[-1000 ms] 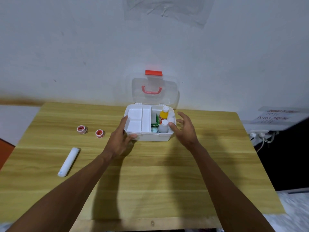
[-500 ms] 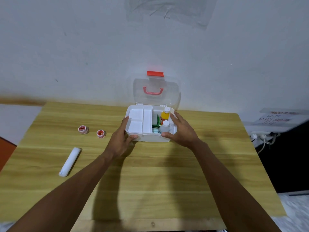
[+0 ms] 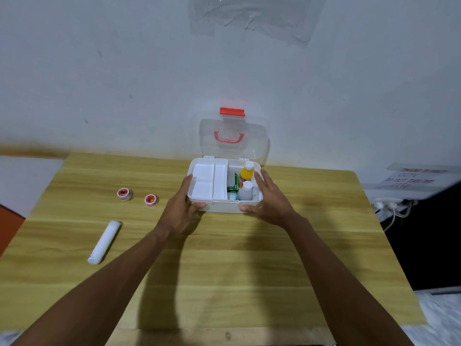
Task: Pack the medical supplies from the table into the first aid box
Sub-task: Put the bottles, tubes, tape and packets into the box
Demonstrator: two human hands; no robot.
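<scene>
The white first aid box [image 3: 224, 206] stands at the table's far middle, its clear lid [image 3: 233, 137] upright with a red latch and handle. A white inner tray [image 3: 208, 181] fills its left half. On the right stand a yellow bottle [image 3: 247, 171], a white bottle [image 3: 245, 191] and a green packet [image 3: 233, 182]. My left hand [image 3: 180, 211] grips the box's left front corner. My right hand [image 3: 270, 199] grips its right side, fingers over the rim. On the table's left lie two small red-and-white tape rolls [image 3: 124, 194] [image 3: 151, 200] and a white rolled bandage [image 3: 104, 242].
The wooden table [image 3: 224, 270] meets a white wall at the back. To the right, beyond the table edge, hang white plugs and cables [image 3: 389, 206] below a paper notice [image 3: 414, 177]. An orange object [image 3: 10, 223] shows at the far left.
My right hand has moved from hovering beside the box to gripping its right side. My left hand has stayed on the left corner.
</scene>
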